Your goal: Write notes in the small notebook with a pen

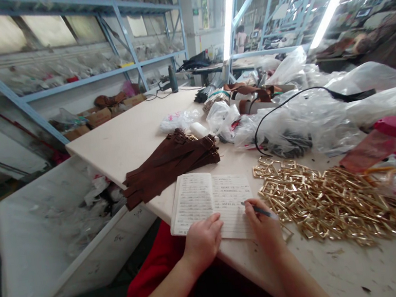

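Note:
An open notebook (193, 198) with handwritten lines on both pages lies at the table's front edge. My left hand (203, 238) rests on the lower part of the notebook, fingers laid on the paper and gripping nothing. In my right hand (264, 222) is a dark pen (263, 210), its tip at the right page. Just beyond the notebook lies a stack of dark brown leather straps (171, 164), some with gold-coloured metal at their far ends. To the right of my right hand spreads a large heap of gold-coloured rectangular metal buckles (330, 201).
Clear plastic bags (326, 115) and a pink-lidded container (374, 143) crowd the table's right side. A dark bottle (172, 79) stands at the far edge. Left of the table is a white bin (51, 257) holding plastic scraps. Blue shelving (81, 81) lines the wall.

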`<action>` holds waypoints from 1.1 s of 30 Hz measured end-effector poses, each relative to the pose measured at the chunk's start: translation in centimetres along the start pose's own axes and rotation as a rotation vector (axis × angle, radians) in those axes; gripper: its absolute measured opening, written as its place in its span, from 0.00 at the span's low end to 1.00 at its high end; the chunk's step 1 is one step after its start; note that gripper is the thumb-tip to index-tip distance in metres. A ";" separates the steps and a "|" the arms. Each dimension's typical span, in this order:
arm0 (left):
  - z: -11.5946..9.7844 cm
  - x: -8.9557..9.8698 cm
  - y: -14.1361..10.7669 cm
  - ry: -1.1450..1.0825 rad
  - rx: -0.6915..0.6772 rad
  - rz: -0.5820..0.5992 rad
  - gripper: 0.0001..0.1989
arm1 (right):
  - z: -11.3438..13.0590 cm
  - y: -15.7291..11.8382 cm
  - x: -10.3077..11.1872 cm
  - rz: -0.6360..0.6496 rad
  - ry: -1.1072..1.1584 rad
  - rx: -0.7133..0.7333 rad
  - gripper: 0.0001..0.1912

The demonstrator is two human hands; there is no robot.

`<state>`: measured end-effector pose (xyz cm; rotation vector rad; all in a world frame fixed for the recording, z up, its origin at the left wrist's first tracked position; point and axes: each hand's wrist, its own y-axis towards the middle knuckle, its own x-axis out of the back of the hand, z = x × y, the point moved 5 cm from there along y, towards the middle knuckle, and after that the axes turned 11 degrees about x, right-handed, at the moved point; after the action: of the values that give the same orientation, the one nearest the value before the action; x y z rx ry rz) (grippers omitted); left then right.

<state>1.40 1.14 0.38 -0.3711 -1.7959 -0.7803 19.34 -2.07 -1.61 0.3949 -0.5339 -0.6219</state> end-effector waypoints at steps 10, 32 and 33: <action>-0.1 0.1 0.0 0.007 0.000 -0.004 0.11 | 0.0 0.1 0.3 0.033 -0.141 -0.059 0.15; -0.1 0.1 0.0 0.003 -0.008 -0.020 0.11 | -0.1 0.2 -0.1 0.080 -0.232 0.000 0.17; -0.1 0.1 0.0 0.004 -0.004 -0.016 0.11 | -0.1 0.2 -0.1 0.082 -0.225 -0.001 0.17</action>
<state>1.39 1.08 0.50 -0.3576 -1.7955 -0.7956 19.44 -1.82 -1.63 0.3022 -0.7608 -0.5906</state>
